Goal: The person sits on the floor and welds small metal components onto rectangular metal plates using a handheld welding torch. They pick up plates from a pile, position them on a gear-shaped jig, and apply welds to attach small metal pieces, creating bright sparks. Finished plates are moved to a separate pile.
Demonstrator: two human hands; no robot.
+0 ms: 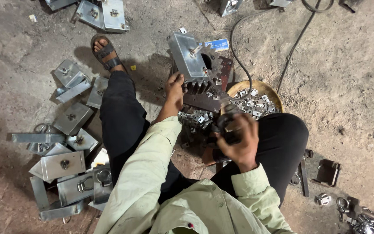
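I sit on a dirt floor with my legs spread. My left hand [175, 89] grips the lower edge of a galvanised metal plate [186, 55] with a bolt sticking out of it, tilted on a toothed steel fixture [215, 76]. My right hand [239, 141] is closed around a dark corded power tool [221, 125], held low in front of me between my knees. The tool's working end is hidden by my fingers.
A yellow bowl [277, 99] of small metal brackets sits just beyond my right knee. Several finished plates [63, 164] are stacked at my left, more plates [102, 13] at the top. A black cable [297, 41] runs away. Shackles [360, 219] lie at the lower right.
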